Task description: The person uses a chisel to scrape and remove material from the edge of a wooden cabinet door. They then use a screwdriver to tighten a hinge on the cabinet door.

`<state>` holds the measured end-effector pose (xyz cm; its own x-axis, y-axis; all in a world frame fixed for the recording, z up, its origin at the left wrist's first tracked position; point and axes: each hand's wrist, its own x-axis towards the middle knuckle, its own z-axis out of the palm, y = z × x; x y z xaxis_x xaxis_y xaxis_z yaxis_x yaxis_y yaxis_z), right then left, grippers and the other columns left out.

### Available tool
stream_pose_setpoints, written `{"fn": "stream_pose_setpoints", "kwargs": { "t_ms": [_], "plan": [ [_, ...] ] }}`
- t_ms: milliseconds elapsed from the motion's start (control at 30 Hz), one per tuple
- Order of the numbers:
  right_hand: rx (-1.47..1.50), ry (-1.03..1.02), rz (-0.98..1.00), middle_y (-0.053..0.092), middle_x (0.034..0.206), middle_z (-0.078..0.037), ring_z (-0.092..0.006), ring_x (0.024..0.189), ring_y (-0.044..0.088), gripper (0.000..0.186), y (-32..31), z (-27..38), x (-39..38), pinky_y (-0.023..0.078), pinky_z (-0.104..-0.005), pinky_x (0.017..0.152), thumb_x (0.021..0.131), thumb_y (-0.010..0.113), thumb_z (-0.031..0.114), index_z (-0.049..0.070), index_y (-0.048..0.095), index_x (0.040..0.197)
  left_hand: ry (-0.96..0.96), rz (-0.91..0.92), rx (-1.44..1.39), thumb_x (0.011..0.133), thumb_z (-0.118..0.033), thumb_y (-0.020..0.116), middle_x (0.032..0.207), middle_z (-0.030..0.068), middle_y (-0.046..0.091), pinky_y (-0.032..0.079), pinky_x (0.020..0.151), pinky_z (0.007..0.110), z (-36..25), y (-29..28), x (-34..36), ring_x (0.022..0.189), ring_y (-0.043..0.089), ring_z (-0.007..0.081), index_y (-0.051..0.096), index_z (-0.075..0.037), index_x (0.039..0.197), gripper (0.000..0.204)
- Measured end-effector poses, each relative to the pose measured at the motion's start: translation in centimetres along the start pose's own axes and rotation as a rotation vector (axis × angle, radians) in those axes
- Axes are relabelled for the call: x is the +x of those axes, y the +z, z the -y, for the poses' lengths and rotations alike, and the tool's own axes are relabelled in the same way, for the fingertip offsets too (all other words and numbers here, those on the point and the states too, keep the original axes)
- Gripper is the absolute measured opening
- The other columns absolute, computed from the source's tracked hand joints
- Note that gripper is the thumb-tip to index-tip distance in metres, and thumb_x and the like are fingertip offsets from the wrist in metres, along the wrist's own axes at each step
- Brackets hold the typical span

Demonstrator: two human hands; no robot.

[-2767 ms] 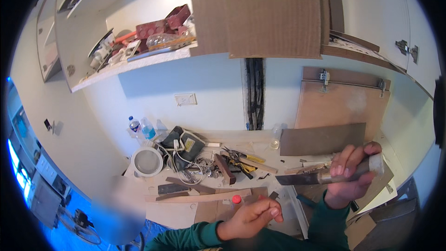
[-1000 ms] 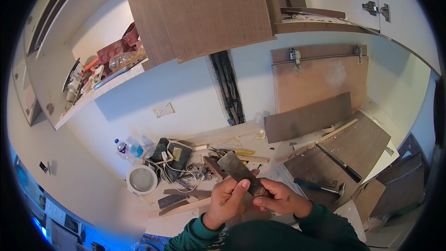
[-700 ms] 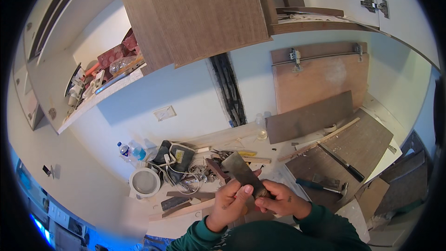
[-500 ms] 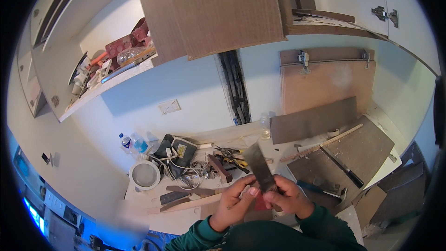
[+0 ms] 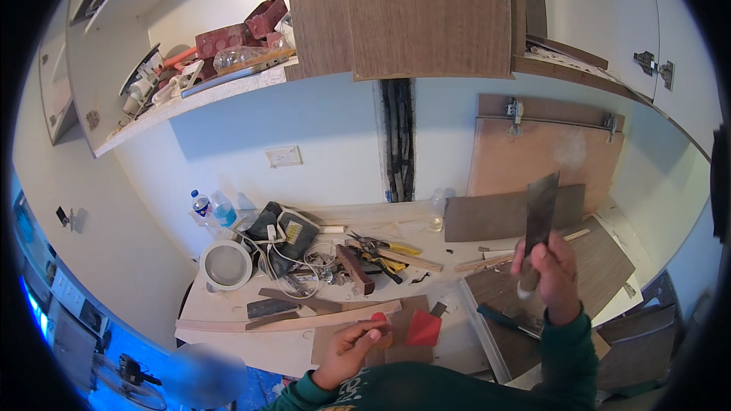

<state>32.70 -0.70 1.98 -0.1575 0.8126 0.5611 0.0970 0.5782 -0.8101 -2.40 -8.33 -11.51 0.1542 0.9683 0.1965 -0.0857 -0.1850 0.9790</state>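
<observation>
The front of the worktop (image 5: pixel 244 346) was seen near the person's body, and its back edge was met by the pale wall (image 5: pixel 236 160). The room overhead was bounded by the lower edge of the wood-grained cabinet door (image 5: pixel 430 19), and a stretch of open air was left between that edge and both hands. On the right, the brown board (image 5: pixel 598 259) was bordered on its left by a pale strip (image 5: pixel 486 331); a teal-handled tool (image 5: pixel 499 318) was laid across the board. A gap was left between the hands, where a red piece (image 5: pixel 423 328) was seen on the worktop.

By the right hand (image 5: pixel 554 274), a flat-bladed tool (image 5: pixel 542 209) was gripped at its handle, with fingers and thumb wrapped around it. The blade was pointed upward, slightly tilted, and was seen against the two panels (image 5: pixel 487 217) leaned at the wall.

The left hand (image 5: pixel 346 354) was held low, its fingers loosely curled, near a red cap (image 5: pixel 379 318). Whether the cap was touched, or anything was enclosed by those fingers, could not be told.
</observation>
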Motion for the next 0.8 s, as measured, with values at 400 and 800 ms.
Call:
{"fn": "stream_pose_setpoints", "kwargs": {
  "t_ms": [400,800],
  "plan": [
    [0.068,-0.065,-0.021,0.061,0.083,-0.004,-0.0098,0.071,0.057,0.034,0.3,3.0,3.8,0.046,-0.0270,0.067,0.109,0.050,0.037,0.004,0.058,0.109,-0.113,-0.013,-0.061,0.106,-0.014,0.059,0.115,0.0110,0.074,0.050,0.101,0.031,1.9,0.2,-0.9,0.110,0.066,0.0155,0.069,0.003,0.123,0.026],
    [-0.746,-0.255,-0.275,0.052,0.066,-0.008,-0.0140,0.059,0.050,0.045,-4.4,6.9,9.1,0.040,-0.0333,0.056,0.105,0.059,0.043,0.002,0.060,0.085,-0.023,-0.076,0.038,0.107,-0.014,0.055,0.112,0.0161,0.074,0.049,0.103,0.037,2.3,-1.8,-0.5,0.110,0.068,0.0214,0.065,0.004,0.101,0.022]
  ]
}}
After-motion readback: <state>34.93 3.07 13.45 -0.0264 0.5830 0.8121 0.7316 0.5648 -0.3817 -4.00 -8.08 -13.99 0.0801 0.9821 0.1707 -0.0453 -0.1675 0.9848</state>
